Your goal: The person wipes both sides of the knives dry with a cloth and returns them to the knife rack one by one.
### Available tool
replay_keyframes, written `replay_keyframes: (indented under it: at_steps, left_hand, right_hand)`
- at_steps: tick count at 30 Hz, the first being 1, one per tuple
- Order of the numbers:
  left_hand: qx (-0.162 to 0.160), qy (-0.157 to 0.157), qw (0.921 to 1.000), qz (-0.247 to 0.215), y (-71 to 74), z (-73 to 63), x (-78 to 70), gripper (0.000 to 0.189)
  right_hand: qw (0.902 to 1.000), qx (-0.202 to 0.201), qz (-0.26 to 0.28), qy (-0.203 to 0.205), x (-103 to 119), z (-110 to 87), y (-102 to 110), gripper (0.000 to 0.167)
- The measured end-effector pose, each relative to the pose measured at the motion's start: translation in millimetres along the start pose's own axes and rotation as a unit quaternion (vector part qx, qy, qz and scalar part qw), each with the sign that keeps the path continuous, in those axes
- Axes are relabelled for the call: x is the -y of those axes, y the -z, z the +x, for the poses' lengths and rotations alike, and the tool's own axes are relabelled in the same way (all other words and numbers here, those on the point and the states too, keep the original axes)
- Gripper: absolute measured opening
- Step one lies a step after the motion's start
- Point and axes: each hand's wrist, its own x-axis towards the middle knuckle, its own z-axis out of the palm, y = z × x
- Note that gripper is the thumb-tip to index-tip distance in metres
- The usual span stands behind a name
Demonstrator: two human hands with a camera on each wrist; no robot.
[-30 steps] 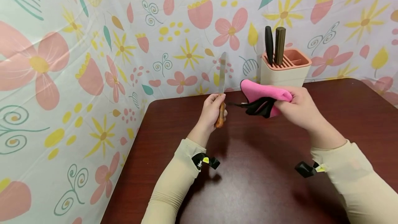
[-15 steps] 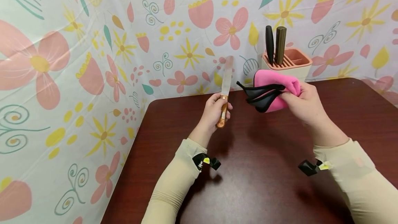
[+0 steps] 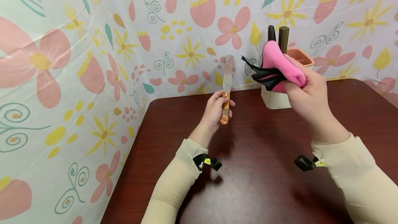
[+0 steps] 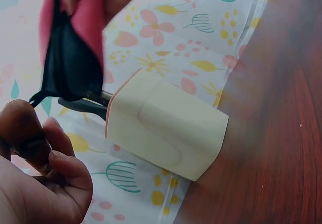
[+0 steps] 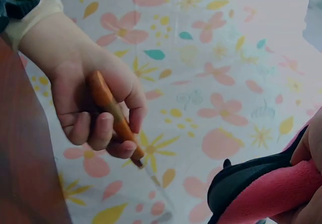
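Note:
My left hand grips a knife by its brown wooden handle, above the table. The long metal blade points up and away, its flat side facing the head camera. Off to the right and higher, my right hand holds a folded pink cloth with black edging, bunched between thumb and fingers. Black folds of the cloth hang toward the knife, apart from the blade. In the right wrist view the knife handle lies across the left palm with fingers curled round it.
Behind the cloth stands a cream knife holder with an orange top, partly hidden in the head view. A black handle and a brownish ridged handle stick up from it. The dark wooden table meets a flower-patterned curtain.
My right hand has risen with the cloth and moved right, so it now covers part of the knife holder. The knife has turned slightly, showing more of its flat blade.

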Motion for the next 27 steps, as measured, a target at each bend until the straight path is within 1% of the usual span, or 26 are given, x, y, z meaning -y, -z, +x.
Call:
replay_keyframes:
  at_steps: [2,3,4,6,8,9,11,14,16,18,21,24,27]
  left_hand:
    - [0.002,-0.001,1.0000,-0.002,-0.7,-0.8,-1.1,0.034]
    - [0.003,-0.001,1.0000,-0.003,-1.1,-1.3,-1.8,0.036]
    - [0.005,-0.002,1.0000,-0.005,-1.4,-1.7,-2.4,0.037]
    - [0.009,-0.002,0.9999,-0.006,-1.6,-2.2,-3.1,0.042]
    - [0.013,-0.002,0.9999,-0.005,-2.1,-2.1,-3.1,0.045]
    - [0.014,-0.001,0.9999,-0.004,-2.4,-2.2,-3.1,0.046]
    - [0.016,0.003,0.9999,-0.003,-2.9,-2.2,-2.7,0.047]
    - [0.022,0.009,0.9997,0.002,-4.4,-3.4,-2.5,0.045]
    - [0.027,0.010,0.9996,0.004,-5.2,-4.4,-2.6,0.043]
    - [0.032,0.006,0.9994,0.007,-5.8,-5.5,-2.9,0.042]
    - [0.041,-0.002,0.9991,0.007,-6.3,-6.5,-3.3,0.041]
    - [0.048,-0.009,0.9988,0.004,-6.7,-7.1,-3.6,0.041]
    - [0.050,-0.012,0.9987,0.002,-7.6,-7.1,-3.7,0.040]
  right_hand:
    - [0.9981,0.013,-0.039,0.046,10,12.4,-7,0.056]
    - [0.9953,0.024,-0.060,0.072,14,19.8,-12,0.057]
    - [0.9906,0.036,-0.086,0.100,18,27.7,-16,0.057]
    - [0.9797,0.069,-0.126,0.139,25,44.8,-26,0.058]
    - [0.9672,0.111,-0.163,0.160,28,62.5,-36,0.059]
    - [0.9605,0.138,-0.179,0.162,29,71.2,-42,0.059]
    - [0.9471,0.193,-0.207,0.151,27,86.9,-54,0.063]
    - [0.9190,0.267,-0.254,0.139,19,103.4,-72,0.066]
    - [0.9017,0.300,-0.281,0.133,11,109.5,-83,0.068]
    - [0.8880,0.322,-0.300,0.131,3,113.6,-93,0.068]
    - [0.8731,0.341,-0.325,0.126,-8,117.3,-106,0.067]
    - [0.8611,0.356,-0.341,0.124,-16,118.6,-115,0.067]
    - [0.8493,0.367,-0.356,0.131,-20,117.2,-119,0.066]
